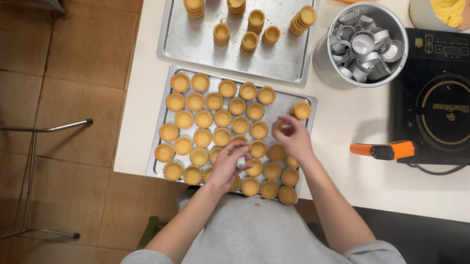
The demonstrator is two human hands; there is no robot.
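A metal baking tray (162,119) in front of me holds several rows of golden tart shells (204,119). My left hand (227,166) rests over the tray's near middle, fingers closed on a small fluted metal tart mould (240,162). Further right, my right hand (293,139) pinches a single tart shell (278,126) just above the tray. One short stack of shells (302,110) stands at the tray's far right corner.
A second tray (271,60) behind holds stacks of tart shells (193,2). A metal pot (366,42) full of empty fluted moulds stands to the right, beside a black induction hob (449,102). An orange-and-black handheld tool (384,150) lies on the white table (346,178).
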